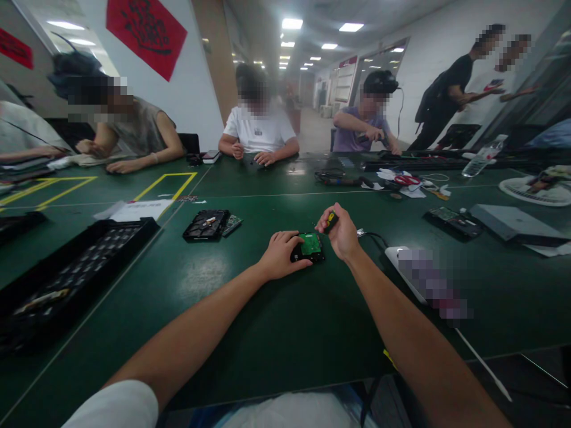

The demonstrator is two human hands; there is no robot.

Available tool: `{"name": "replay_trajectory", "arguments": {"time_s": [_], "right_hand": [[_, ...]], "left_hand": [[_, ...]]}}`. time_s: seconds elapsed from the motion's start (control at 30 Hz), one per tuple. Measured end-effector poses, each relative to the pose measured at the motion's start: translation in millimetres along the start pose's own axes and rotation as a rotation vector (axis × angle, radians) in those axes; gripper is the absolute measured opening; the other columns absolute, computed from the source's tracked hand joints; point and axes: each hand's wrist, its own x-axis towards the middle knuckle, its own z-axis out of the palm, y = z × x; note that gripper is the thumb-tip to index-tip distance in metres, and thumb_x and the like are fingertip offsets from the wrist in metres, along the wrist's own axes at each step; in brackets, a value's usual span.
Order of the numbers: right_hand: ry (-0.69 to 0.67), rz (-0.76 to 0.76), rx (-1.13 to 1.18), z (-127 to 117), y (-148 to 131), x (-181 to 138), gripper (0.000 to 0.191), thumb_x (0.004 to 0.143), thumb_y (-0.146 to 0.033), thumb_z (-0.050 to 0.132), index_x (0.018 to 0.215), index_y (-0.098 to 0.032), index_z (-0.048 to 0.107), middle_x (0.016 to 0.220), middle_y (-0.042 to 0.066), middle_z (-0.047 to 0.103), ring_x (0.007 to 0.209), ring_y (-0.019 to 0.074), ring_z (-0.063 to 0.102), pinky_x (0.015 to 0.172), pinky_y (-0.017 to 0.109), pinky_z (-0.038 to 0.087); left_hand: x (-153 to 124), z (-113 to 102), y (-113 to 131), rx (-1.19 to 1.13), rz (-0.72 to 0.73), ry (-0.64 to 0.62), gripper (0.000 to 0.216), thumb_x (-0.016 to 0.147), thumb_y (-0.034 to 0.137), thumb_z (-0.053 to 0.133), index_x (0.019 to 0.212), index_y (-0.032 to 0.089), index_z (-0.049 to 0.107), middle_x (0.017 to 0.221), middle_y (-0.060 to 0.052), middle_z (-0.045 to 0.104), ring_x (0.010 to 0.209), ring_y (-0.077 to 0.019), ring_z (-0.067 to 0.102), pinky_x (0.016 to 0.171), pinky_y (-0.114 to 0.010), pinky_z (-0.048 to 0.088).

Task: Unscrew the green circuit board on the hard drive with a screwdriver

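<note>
A small black casing with a green circuit board (311,243) in it lies on the dark green table. My left hand (282,254) grips its left side, thumb along the near edge and fingers over the far edge. Just above its right corner, my right hand (342,236) is closed round a black and yellow screwdriver handle (331,221). The tool's shaft and tip cannot be made out. To the left lies an opened black casing (206,225), with a loose circuit board (232,225) against its right side.
A long black tray (84,267) stands on the left. On the right are a white power strip (408,270) with a cable, another black device with a board (452,222) and a grey box (517,223). A plastic bottle (484,157) stands farther back. Several people sit across the table.
</note>
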Motion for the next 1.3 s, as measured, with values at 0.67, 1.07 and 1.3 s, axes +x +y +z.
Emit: {"name": "replay_trajectory", "arguments": {"time_s": [0.67,1.07,1.3], "right_hand": [[-0.159,0.193,-0.176,-4,-7,24,0.04,0.09,-0.059,0.07,0.077,-0.021,0.069,0.066,-0.001,0.063,0.06,0.0154,0.062,0.068,0.032,0.054],[-0.017,0.058,0.002,-10,-5,6,0.051,0.091,-0.074,0.065,0.079,-0.024,0.066,0.067,-0.002,0.059,0.06,0.0158,0.058,0.071,0.035,0.055],[-0.031,0.05,0.019,-6,-5,-3,0.047,0.091,-0.071,0.068,0.081,-0.025,0.064,0.067,-0.004,0.053,0.061,0.0146,0.054,0.073,0.034,0.055]], "left_hand": [[0,0,1,0.025,0.01,0.003,0.067,0.09,0.071,0.074,0.135,0.022,0.065,0.15,-0.016,0.061,0.142,-0.0379,0.054,0.121,-0.059,0.038],[0,-2,4,0.027,0.005,-0.001,0.066,0.09,0.071,0.074,0.134,0.023,0.065,0.15,-0.016,0.061,0.141,-0.0373,0.055,0.12,-0.058,0.039],[0,-3,4,0.015,0.003,-0.013,0.066,0.09,0.071,0.075,0.136,0.024,0.065,0.151,-0.016,0.06,0.142,-0.0375,0.054,0.12,-0.059,0.039]]}}
